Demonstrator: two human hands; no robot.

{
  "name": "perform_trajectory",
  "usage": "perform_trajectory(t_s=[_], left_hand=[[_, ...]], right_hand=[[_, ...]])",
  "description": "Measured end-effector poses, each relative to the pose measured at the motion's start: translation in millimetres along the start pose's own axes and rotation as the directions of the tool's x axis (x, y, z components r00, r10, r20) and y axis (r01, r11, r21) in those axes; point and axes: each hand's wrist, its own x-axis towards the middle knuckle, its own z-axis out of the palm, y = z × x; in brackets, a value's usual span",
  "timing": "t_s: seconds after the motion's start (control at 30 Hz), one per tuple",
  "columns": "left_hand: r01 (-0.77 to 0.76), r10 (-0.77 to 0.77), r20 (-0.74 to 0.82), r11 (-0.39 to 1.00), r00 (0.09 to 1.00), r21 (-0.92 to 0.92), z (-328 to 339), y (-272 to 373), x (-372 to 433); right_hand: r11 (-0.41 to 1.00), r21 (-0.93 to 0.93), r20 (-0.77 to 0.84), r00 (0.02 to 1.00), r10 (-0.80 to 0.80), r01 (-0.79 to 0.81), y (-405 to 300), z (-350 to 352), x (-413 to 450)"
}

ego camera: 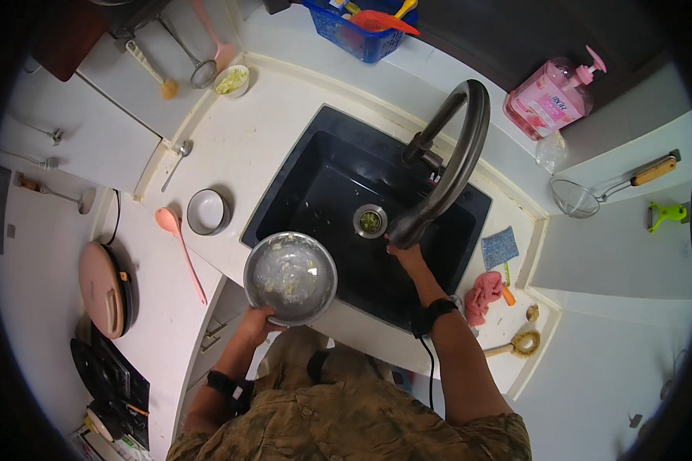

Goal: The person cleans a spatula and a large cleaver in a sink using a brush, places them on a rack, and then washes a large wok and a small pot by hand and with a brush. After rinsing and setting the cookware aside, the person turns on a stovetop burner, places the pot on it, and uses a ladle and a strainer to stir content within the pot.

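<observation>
My left hand [259, 325] grips the near rim of a stainless steel bowl [291, 279], tilted over the sink's front left edge. Pale wet residue and small yellowish bits cling to its inside. My right hand [405, 256] is over the black sink [346, 276], at the spray head of the dark metal gooseneck faucet [474, 132]. The spray head hides most of its fingers, so I cannot tell whether they grip it. Green scraps fill the drain strainer [370, 221], and a few bits lie on the basin floor.
Left of the sink are stacked bowls [207, 212], a pink spoon [179, 242] and a metal spoon [177, 165]. A small bowl of pale green pieces [232, 80] sits in the back corner. Right are a blue scouring pad [500, 248], pink cloth [483, 297] and round brush [523, 344].
</observation>
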Motion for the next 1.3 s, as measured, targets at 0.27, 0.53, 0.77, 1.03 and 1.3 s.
perform_trajectory(t_s=[0.27, 0.53, 0.77, 1.03, 1.3], left_hand=[[-0.022, 0.016, -0.084, 0.997, 0.996, -0.071, 0.9, -15.8, -16.1], [-0.034, 0.015, -0.156, 0.992, 0.988, -0.118, 15.3, -23.0, -18.5], [-0.048, 0.031, -0.155, 0.993, 0.987, -0.106, 14.0, -23.7, -19.1], [-0.061, 0.05, -0.172, 0.996, 0.984, -0.059, 14.5, -29.0, -13.5], [-0.055, 0.039, -0.168, 0.994, 0.985, -0.093, 12.6, -31.5, -17.8]], right_hand=[[0.871, 0.306, 0.073, 0.903, -0.423, 0.383, -16.7, 45.2, 41.7], [0.956, -0.022, 0.071, 0.954, -0.29, 0.292, 30.2, 57.9, 71.5], [0.965, -0.181, 0.041, 0.982, -0.185, 0.189, 41.0, 60.7, 90.7], [0.89, -0.455, 0.029, 0.998, 0.059, -0.04, 55.1, 73.3, 128.6], [0.366, -0.802, 0.315, 0.855, -0.413, 0.472, 30.8, 62.1, 81.4]])
